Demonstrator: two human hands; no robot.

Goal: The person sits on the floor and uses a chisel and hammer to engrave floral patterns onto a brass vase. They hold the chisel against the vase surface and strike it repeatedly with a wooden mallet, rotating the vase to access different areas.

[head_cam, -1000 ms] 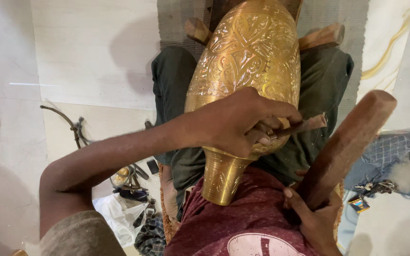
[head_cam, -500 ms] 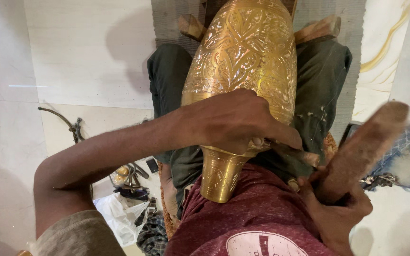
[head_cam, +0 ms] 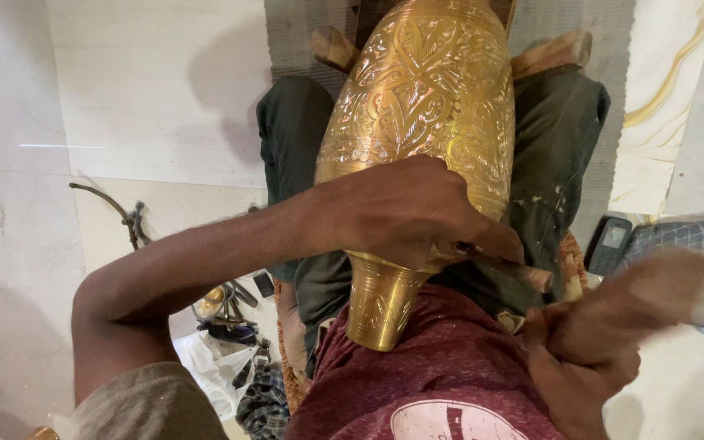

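A large engraved brass vase (head_cam: 429, 122) lies lengthwise on my lap, its narrow neck (head_cam: 380, 301) toward my chest. My left hand (head_cam: 405, 213) rests on the vase's lower body and is shut on a small chisel (head_cam: 515, 269) whose end pokes out to the right. My right hand (head_cam: 580, 358) grips a thick wooden mallet (head_cam: 662, 297), which is blurred with motion just right of the chisel's end.
Wooden blocks (head_cam: 552, 53) prop the vase by my knees. A small black phone (head_cam: 610, 243) lies on the floor at right beside checked cloth (head_cam: 698, 236). Metal tools and a plastic bag (head_cam: 222, 358) sit on the pale floor at lower left.
The mallet has swung down from an upright tilt toward the chisel's end. My left hand stays on the vase with the chisel.
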